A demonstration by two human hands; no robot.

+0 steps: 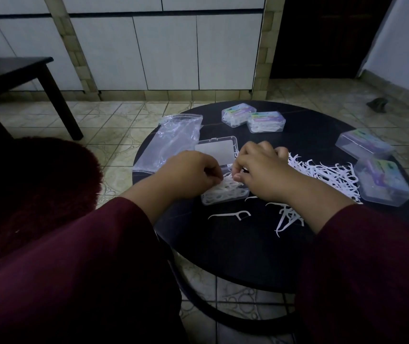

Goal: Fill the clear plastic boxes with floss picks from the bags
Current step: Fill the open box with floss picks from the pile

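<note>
Floss picks (225,191) fill the open box (219,194), partly hidden by both hands.

White floss picks (322,173) lie on the black table (235,244) right of the hands, with clear boxes (253,117) beyond them bearing purple-and-green labels. Both sleeves (372,269) are maroon. The floor (114,117) left of the hands is beige tile with a circle pattern.
</note>
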